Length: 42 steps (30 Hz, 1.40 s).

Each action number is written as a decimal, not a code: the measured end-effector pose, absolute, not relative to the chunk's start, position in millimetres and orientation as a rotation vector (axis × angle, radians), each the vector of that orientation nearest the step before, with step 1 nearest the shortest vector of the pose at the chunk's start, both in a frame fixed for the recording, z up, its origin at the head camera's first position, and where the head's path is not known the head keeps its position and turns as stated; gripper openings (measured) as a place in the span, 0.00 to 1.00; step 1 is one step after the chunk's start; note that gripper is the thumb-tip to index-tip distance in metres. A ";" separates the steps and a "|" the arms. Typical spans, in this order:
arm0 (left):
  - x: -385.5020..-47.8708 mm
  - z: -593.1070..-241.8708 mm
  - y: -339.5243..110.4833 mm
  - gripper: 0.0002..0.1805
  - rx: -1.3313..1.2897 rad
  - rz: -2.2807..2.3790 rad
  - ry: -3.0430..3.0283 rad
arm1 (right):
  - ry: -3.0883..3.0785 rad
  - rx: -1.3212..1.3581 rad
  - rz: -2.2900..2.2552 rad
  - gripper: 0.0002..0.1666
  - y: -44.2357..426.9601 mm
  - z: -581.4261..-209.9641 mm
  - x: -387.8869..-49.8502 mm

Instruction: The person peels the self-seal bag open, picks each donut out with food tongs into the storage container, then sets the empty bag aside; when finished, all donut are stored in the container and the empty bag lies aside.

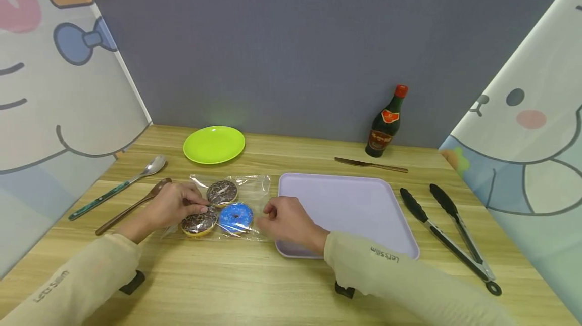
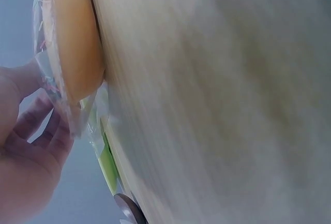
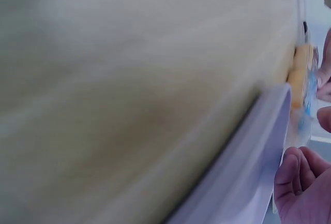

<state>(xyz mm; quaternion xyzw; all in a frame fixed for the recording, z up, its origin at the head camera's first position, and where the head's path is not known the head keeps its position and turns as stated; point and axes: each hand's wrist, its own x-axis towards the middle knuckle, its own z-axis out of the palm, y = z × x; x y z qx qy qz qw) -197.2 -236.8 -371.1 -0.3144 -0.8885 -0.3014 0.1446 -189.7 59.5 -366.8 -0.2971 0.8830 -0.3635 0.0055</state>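
A clear plastic bag (image 1: 261, 189) lies on the table with three toy donuts in it: two with dark chocolate icing and a blue donut (image 1: 236, 218). My left hand (image 1: 175, 204) pinches the bag at its left side, over the lower chocolate donut (image 1: 199, 222). In the left wrist view, the donut's tan underside (image 2: 77, 43) shows through the plastic beside the fingers. By the bag's right edge is my right hand (image 1: 288, 220), partly over the lilac tray (image 1: 345, 210). Its fingers are loosely curled, and the right wrist view shows the thumb apart from them.
At the back stand a green plate (image 1: 214, 145) and a dark bottle (image 1: 385, 123), with a knife (image 1: 370, 165) in front of the bottle. Black-tipped tongs (image 1: 454, 235) lie at the right. A metal spoon (image 1: 120, 188) and a wooden spoon (image 1: 132, 208) lie at the left.
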 end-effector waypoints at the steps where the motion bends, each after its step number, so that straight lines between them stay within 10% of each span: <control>1: -197.6 -371.8 -236.3 0.08 -0.906 -0.873 -2.560 | 2.783 -0.916 -1.110 0.11 57.0 -365.9 -193.1; 42: -198.9 -370.4 -238.9 0.07 -0.885 -0.908 -2.619 | 2.728 -0.581 -1.303 0.05 78.8 -367.6 -220.4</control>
